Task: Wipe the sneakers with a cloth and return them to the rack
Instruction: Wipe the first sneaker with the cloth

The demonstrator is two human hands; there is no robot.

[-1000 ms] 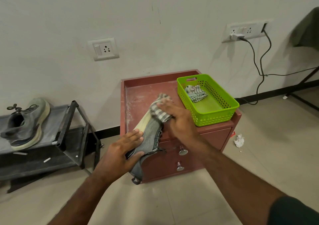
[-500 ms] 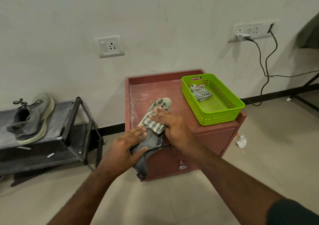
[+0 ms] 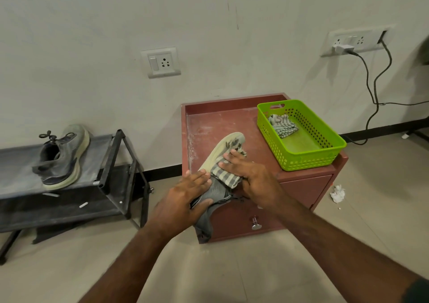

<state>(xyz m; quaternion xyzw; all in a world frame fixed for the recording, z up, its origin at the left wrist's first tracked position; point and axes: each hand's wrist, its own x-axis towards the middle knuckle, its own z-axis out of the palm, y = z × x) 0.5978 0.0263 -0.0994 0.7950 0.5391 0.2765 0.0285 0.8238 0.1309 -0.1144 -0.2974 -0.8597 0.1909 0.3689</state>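
Observation:
A grey sneaker point(image 3: 224, 150) with a pale sole lies on its side on the red cabinet point(image 3: 209, 121), its heel hanging past the front edge. My left hand point(image 3: 183, 200) holds the heel end, thumb under the collar and fingers flat on the side. My right hand point(image 3: 253, 177) presses a striped cloth point(image 3: 224, 175) flat against the sneaker's middle. The second grey sneaker point(image 3: 61, 156) stands on the top shelf of the black rack point(image 3: 116, 163) at the left.
A green plastic basket point(image 3: 325, 154) with another striped cloth point(image 3: 282, 122) sits on the cabinet's right side. Crumpled paper point(image 3: 337, 193) lies on the floor to the right. Cables point(image 3: 376, 89) hang from a wall socket. A drawer knob point(image 3: 255, 223) protrudes at the front.
My right hand has slid the cloth back from the sneaker's toe toward its middle, uncovering the toe. The left hand keeps its hold on the heel.

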